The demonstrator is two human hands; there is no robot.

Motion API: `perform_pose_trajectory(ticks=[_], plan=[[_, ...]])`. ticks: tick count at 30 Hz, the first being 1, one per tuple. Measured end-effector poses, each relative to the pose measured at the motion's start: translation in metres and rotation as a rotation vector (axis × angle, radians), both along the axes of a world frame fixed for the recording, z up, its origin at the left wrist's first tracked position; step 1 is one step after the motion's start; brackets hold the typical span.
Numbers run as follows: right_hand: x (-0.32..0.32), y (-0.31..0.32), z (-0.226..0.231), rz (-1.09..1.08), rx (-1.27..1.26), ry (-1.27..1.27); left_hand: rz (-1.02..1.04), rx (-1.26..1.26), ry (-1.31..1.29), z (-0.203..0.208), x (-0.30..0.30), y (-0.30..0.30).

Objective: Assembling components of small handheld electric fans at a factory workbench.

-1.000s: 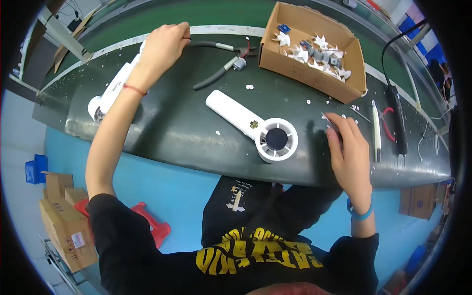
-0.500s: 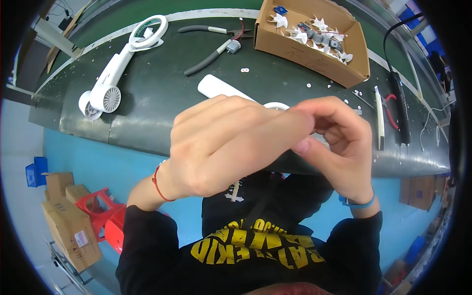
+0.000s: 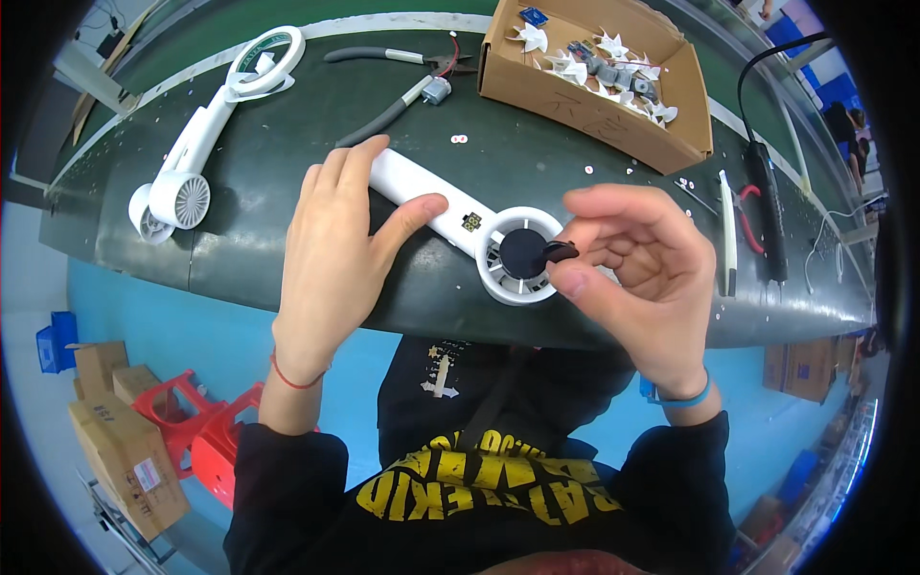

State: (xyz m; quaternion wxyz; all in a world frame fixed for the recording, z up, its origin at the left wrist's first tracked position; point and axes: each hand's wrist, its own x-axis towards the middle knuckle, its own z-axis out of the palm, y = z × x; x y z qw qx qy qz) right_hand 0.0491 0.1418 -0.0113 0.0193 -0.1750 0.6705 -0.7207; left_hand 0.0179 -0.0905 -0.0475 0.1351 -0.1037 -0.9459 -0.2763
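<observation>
A white handheld fan body [image 3: 422, 190] lies across the bench in front of me, its round ring toward the right and a black disc [image 3: 522, 254] at the ring's centre. My left hand [image 3: 331, 249] grips the handle end, thumb on top and fingers at its far side. Between thumb and forefinger, my right hand [image 3: 637, 268] pinches a small dark piece [image 3: 561, 251] right beside the disc. Whether that piece touches the fan, I cannot tell. On the handle shows a small dark square with a yellowish pattern [image 3: 471, 222].
Another white fan [image 3: 206, 144] lies at the left with a tape roll [image 3: 271, 62]. Grey-handled cutting pliers [image 3: 383, 120] rest beside a small motor [image 3: 436, 90]. A cardboard box [image 3: 594, 101] holds white fan blades. At right are a white stick tool [image 3: 727, 230] and red-handled pliers [image 3: 750, 220].
My left hand has moved left and down from beside my right hand to the fan's handle. The fan's ring and black disc have come into view.
</observation>
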Motion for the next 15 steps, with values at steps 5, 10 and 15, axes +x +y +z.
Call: perform_pose_trajectory(ticks=[5,10,15], plan=[[0.002,-0.001,0.003,-0.014,-0.164,-0.235,-0.007,0.219,-0.13,-0.001,-0.007,-0.001],[-0.006,0.008,-0.006,0.103,-0.356,-0.405,-0.078,0.728,-0.05,-0.001,-0.011,0.006],[-0.003,0.006,-0.006,0.056,-0.367,-0.389,-0.05,0.231,0.227,-0.002,-0.001,0.024]])
